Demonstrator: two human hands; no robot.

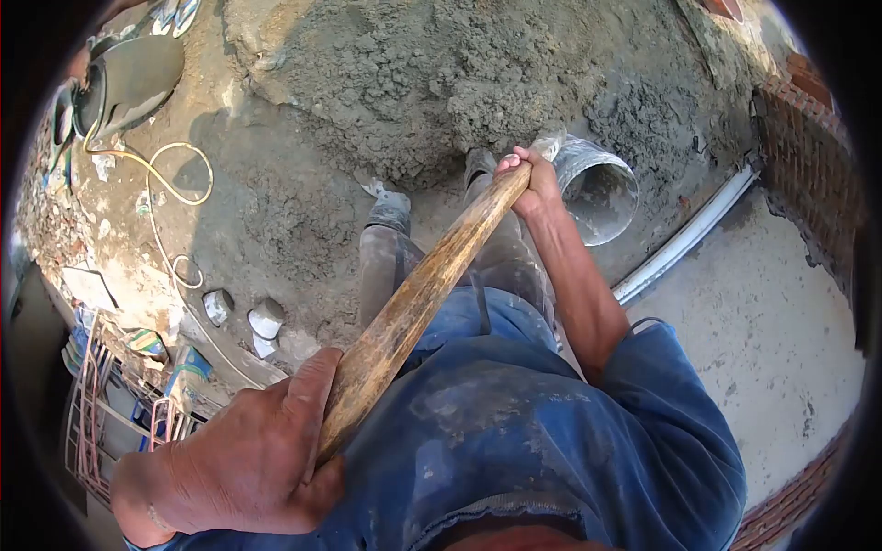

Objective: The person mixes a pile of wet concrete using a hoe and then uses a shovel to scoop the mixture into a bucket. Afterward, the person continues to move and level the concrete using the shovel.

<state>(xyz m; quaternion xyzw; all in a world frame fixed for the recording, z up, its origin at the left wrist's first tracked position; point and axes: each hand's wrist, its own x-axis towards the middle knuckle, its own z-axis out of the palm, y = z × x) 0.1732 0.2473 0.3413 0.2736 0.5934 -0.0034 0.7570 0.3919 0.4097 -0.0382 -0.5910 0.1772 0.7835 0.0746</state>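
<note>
A long, worn wooden tool handle (423,303) runs slantwise across the front of my body. My left hand (243,450) is closed around its near end, low and close to the camera. Farther up, my right hand (535,182) grips it with the fingers wrapped round. Just beyond that hand the tool passes into a pale, mortar-smeared part, and I cannot make out what kind of head it has. A heap of wet grey mortar (404,83) lies beyond my feet. Beside my right hand a mortar-coated bucket (602,197) lies tipped, its mouth towards me.
A dark drum-like container (142,81) stands at the upper left, with a yellowish hose (158,220) looping over the ground. A pale pipe (689,237) lies at right before a brick wall (808,156). Two small grey lumps (266,317) and bent metal bars (87,404) are at left.
</note>
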